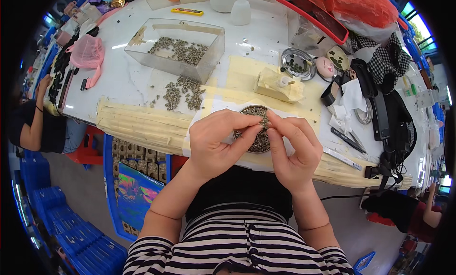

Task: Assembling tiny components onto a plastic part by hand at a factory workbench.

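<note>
A round metal dish (250, 108) full of small greyish-brown pieces (256, 143) sits near the table's front edge on white paper. Above it, my left hand (221, 137) and my right hand (297, 149) meet with fingertips pinched together. Whatever lies between the fingers is too small to make out. Left of the dish, loose piles of small metallic-looking pieces (183, 93) lie on the table. More such pieces are in the clear plastic box (213, 52) beyond them. A tape-wrapped block (280, 85) with a pale peg on it stands behind my right hand.
A round tin with dark bits (298, 65) stands at the right, beside tweezers (348, 141), straps and a black bag. A red-cased phone (313, 16) leans at the back. A white squeeze bottle (241, 11) and a pink mesh pouch (88, 52) stand farther off. Other people sit at both sides.
</note>
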`<state>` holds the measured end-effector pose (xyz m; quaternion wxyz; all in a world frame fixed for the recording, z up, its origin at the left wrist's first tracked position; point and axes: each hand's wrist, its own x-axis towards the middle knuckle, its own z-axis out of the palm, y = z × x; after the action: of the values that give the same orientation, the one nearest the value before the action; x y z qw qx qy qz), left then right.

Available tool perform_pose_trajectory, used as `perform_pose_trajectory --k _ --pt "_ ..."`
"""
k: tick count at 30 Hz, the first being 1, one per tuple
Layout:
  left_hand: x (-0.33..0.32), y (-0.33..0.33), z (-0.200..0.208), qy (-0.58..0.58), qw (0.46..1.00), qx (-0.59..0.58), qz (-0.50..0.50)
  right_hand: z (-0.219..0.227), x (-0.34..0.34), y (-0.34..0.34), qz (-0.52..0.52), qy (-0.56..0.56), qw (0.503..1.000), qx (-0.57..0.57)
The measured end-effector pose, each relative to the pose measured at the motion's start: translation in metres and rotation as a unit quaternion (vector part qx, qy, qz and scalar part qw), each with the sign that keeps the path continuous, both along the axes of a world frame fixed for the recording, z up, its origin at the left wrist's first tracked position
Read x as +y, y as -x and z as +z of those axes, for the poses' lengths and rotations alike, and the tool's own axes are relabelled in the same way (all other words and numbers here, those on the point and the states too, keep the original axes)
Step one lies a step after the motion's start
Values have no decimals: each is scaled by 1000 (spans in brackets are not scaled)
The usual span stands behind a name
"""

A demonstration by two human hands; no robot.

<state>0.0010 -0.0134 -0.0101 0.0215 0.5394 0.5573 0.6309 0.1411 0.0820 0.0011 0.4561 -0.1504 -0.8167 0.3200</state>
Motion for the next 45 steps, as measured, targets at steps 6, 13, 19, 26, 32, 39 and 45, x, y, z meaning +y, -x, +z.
perform_pose_trajectory --k 6,13,19,26,32,39,45 --pt "7 8 25 -19 994 104 29 36 38 -10 -82 -26 996 2" --pt "23 13 21 -24 993 106 46 41 65 9 -77 -121 987 -78" --pt "18 14 16 11 996 81 43 30 67 15 -103 -143 979 -106" --pt "17 15 15 -1 995 89 45 35 59 7 -106 -68 992 9" --pt "17 11 19 31 996 78 28 31 45 6 12 129 990 56" --pt "17 11 18 20 995 87 34 28 43 4 -4 92 995 35" --pt "20 12 15 0 994 104 39 27 42 6 -17 81 996 37"
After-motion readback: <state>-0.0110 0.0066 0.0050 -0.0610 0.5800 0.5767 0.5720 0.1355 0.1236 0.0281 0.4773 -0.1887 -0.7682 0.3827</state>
